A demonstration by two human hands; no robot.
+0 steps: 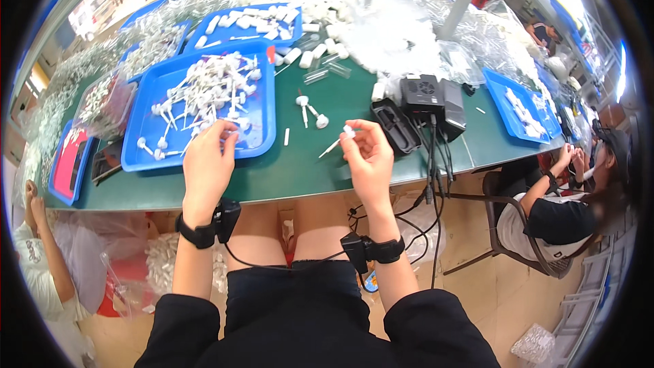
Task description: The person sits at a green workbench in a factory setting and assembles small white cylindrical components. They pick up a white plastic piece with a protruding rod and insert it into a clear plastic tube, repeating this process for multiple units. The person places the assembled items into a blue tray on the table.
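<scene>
My right hand (371, 157) is closed in a pinch on a small white cap with a thin stem (330, 148), which points down and to the left above the green table (310, 177). Over the near right part of a blue tray (269, 105), my left hand (210, 163) has its fingers bent together among white pieces. What they hold, if anything, is hidden. Many white stemmed caps (211, 88) are heaped in that tray. Between my hands and farther back, two more stemmed caps (312, 112) lie on the table, with a short white stick (286, 136) nearer me.
Behind the tray stands another blue tray (298, 24) of white cylinders, near loose clear tubes (327, 71). A black device (422, 95) with cables and an open black case (395, 126) sit to the right. Another blue tray (521, 105) is farther right, where a person (558, 211) sits.
</scene>
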